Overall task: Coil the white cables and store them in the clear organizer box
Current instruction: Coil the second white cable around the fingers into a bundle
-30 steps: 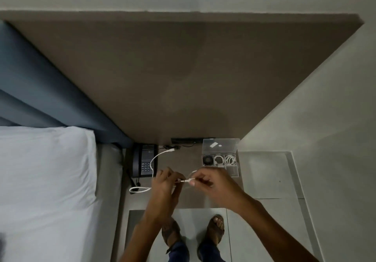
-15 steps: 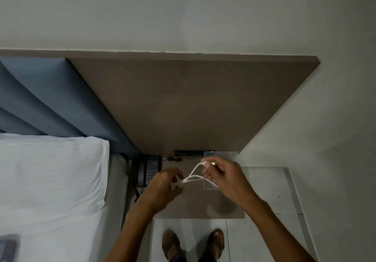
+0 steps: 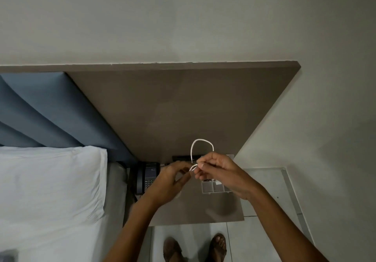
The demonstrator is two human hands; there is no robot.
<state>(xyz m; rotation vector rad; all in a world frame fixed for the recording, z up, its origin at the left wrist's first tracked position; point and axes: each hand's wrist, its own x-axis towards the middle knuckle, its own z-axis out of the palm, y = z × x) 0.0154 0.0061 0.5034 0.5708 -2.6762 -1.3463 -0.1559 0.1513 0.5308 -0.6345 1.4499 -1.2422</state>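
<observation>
Both hands meet in the air over the brown bedside table (image 3: 195, 210). His right hand (image 3: 221, 173) pinches the white cable (image 3: 201, 140) between thumb and fingertips, and a loop of it stands up above the knuckles. His left hand (image 3: 169, 182) is curled, fingers bent toward the same cable where a short bend of it shows between the two hands; whether it actually grips the cable I cannot tell. On the table, beneath the right hand, sits the clear organizer box (image 3: 215, 187), only a few of its compartments showing. At the table's left edge stands a dark telephone (image 3: 146, 177), and beyond that a white pillow (image 3: 50, 180). Sandalled feet (image 3: 195, 245) stand on the tiled floor before the table.
</observation>
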